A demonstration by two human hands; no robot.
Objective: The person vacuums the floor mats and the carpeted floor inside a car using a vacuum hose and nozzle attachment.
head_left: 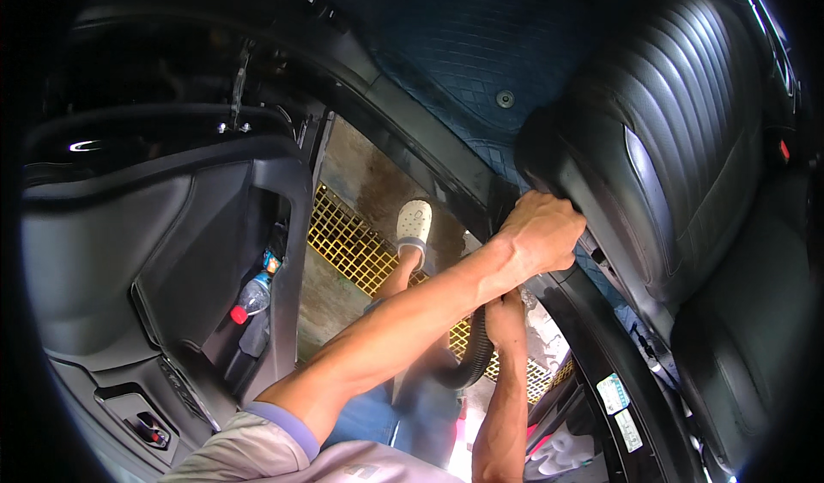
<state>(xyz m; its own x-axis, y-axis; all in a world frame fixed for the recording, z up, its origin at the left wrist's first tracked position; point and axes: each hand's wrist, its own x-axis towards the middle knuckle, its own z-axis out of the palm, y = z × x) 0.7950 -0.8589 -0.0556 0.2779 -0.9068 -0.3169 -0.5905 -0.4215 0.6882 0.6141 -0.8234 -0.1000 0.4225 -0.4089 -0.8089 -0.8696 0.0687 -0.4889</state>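
My left hand (542, 231) is curled in a fist beside the lower side trim of a black leather car seat (676, 123). Its fingers are turned away from me, so what lies inside them is hidden. Below my left forearm, my right hand (506, 319) is closed around a black ribbed vacuum hose (477, 351). The hose bends down and to the left, over the blurred front of my jeans (370, 418). Where its upper end goes is hidden behind my left arm.
An open car door (212, 258) stands on the left, with a red-capped bottle (253, 298) in its pocket. A dark quilted floor mat (450, 65) lies beyond the door sill (425, 135). Underfoot is yellow grating (351, 238), near my beige clog (414, 222). The door pillar bears stickers (613, 393).
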